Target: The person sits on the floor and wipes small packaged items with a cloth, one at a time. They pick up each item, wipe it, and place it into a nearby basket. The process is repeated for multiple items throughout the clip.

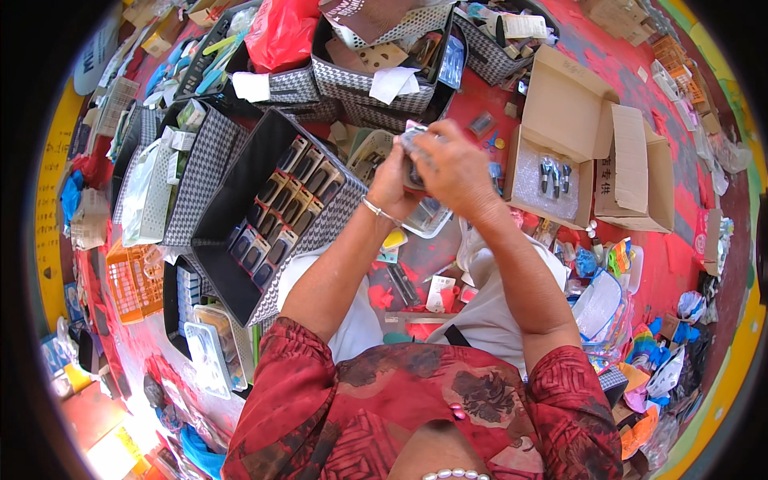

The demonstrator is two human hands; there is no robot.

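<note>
By the left hand [389, 186] a small pack [412, 134] is gripped, raised in front of the body; across it the fingers of the right hand [458, 164] are laid, blurred, and whether they are closed cannot be told. The pack seems to be being handled or checked; a steady left hold is called for while it is worked. At far left an orange basket [128, 282] is seen, then a patterned box [242, 178] filled with carded packs [290, 198]; at right, bottles [555, 178] are held in an open carton [570, 96]. The red floor [690, 258] is crowded with goods.
</note>
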